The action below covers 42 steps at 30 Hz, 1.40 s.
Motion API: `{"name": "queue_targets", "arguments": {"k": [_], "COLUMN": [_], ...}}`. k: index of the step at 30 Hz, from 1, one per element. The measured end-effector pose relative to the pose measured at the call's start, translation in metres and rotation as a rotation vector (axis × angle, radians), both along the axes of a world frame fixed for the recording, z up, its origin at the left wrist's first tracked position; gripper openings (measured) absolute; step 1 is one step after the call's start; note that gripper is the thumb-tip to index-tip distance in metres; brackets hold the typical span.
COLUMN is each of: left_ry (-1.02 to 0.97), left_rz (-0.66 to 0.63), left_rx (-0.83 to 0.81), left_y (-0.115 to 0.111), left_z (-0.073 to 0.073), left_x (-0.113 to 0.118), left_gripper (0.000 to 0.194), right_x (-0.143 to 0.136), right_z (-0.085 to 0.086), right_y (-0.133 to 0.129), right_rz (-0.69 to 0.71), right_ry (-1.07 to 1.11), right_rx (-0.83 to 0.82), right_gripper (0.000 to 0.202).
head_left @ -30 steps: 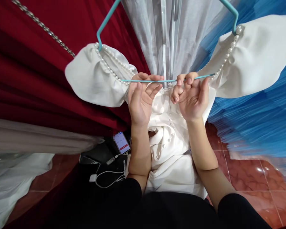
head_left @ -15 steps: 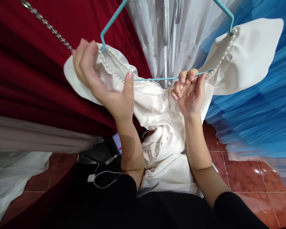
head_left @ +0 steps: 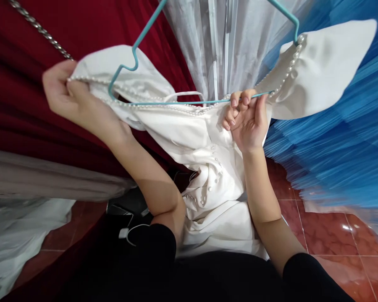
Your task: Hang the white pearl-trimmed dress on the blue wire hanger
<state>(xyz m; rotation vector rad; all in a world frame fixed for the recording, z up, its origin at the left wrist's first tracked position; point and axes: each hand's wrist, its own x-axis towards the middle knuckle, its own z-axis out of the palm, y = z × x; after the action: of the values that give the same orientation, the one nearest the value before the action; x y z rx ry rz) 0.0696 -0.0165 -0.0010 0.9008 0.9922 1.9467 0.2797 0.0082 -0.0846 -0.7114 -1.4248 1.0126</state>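
Observation:
A white dress [head_left: 192, 134] with pearl-trimmed neckline hangs in front of me on a thin teal hanger [head_left: 179, 103]. My left hand [head_left: 66, 90] pinches the pearl edge of the left sleeve and holds it out to the left, off the hanger's left end. The bare notch and corner of the hanger show there. My right hand [head_left: 247, 121] has its fingers curled round the hanger's bottom bar near its right end. The right sleeve [head_left: 327, 69] still rests on the hanger's right shoulder.
Red fabric [head_left: 91, 25] hangs behind at the left, with a bead chain [head_left: 39, 28] across it. White fabric [head_left: 189, 37] hangs at the back and blue tulle [head_left: 343, 147] at the right. A white cable plug [head_left: 123, 233] lies low on the left.
My left hand has moved left and drawn the left sleeve outward, baring the hanger's left corner. My right hand keeps its hold and has shifted slightly left.

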Motion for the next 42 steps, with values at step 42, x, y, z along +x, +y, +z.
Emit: {"name": "queue_targets", "arguments": {"k": [42], "left_ry": [0.016], "left_rz": [0.050], "left_rx": [0.389], "left_y": [-0.005], "left_z": [-0.066], "left_x": [0.079], "left_gripper": [0.014], "right_x": [0.053], "right_z": [0.042], "right_y": [0.032], "right_rz": [-0.799], "right_ry": [-0.236], "right_rx": [0.556], "right_gripper": [0.029]}}
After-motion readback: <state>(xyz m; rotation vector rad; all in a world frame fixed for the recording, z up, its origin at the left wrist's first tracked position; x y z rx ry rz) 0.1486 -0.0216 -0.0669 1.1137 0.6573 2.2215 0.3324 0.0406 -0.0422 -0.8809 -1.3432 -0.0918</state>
